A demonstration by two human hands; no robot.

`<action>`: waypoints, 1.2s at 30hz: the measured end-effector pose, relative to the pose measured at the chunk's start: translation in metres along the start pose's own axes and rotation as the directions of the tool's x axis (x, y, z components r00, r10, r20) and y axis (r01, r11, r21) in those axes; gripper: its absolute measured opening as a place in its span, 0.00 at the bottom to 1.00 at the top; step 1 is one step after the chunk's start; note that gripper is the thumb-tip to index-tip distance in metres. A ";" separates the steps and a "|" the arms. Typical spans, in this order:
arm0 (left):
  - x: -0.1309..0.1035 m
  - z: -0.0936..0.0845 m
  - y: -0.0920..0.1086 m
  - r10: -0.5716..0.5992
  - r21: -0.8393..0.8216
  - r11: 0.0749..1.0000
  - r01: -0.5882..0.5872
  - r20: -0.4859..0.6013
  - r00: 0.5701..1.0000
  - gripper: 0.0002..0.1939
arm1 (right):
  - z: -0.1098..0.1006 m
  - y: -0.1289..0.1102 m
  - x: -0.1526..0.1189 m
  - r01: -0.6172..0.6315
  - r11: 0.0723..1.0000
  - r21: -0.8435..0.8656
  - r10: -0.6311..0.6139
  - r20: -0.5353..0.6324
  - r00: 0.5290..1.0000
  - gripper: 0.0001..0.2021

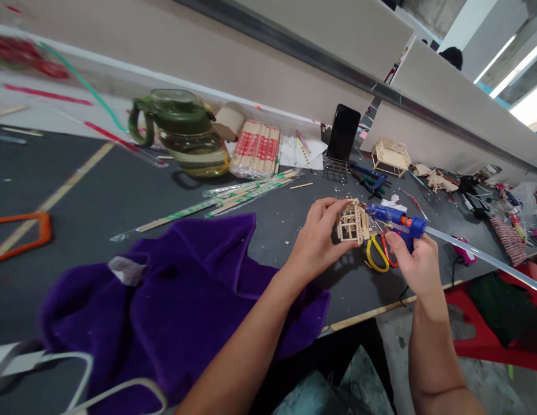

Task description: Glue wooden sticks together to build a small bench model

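My left hand [320,230] grips a small frame built from wooden sticks [351,223], holding it above the table between thumb and fingers. In my right hand [414,259] is a blue glue gun [391,214] with a long clear glue stick coming out of its back. Its nozzle is at the right edge of the stick frame; whether it touches cannot be made out. Below them lie scissors with yellow and red handles [378,256]. A purple towel [186,294] is spread to the left of my left forearm.
Behind stand a green-lidded glass jug [190,138], bundled chopsticks [257,148], a phone on a wire stand [344,134] and a second stick model [390,157]. Wrapped chopsticks [225,199] lie mid-table. Pliers [372,181] and clutter are at right, an orange frame [45,227] at left.
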State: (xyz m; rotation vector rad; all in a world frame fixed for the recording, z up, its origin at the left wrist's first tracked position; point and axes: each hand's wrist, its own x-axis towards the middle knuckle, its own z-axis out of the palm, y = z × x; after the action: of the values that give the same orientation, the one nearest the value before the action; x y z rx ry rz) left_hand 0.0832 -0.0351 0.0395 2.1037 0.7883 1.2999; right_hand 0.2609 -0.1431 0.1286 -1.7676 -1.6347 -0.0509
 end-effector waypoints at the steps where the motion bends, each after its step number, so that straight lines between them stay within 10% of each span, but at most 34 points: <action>1: 0.000 0.000 0.000 0.001 0.001 1.000 -0.001 0.001 1.000 0.42 | 0.000 0.000 -0.001 0.001 1.000 -0.003 -0.001 0.004 1.000 0.17; 25: -0.006 -0.007 -0.005 0.033 0.045 0.998 -0.032 -0.017 0.999 0.39 | 0.006 0.009 -0.001 -0.184 0.951 0.247 0.166 0.093 0.982 0.19; 36: -0.014 -0.010 -0.010 0.029 0.071 0.997 -0.027 -0.033 0.999 0.41 | 0.013 -0.005 -0.002 -0.079 0.986 0.148 0.074 0.043 0.996 0.17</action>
State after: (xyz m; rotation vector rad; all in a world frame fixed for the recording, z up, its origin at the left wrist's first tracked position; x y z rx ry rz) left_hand 0.0674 -0.0369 0.0282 2.1602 0.8328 1.3437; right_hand 0.2504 -0.1388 0.1203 -1.7236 -1.5532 0.1380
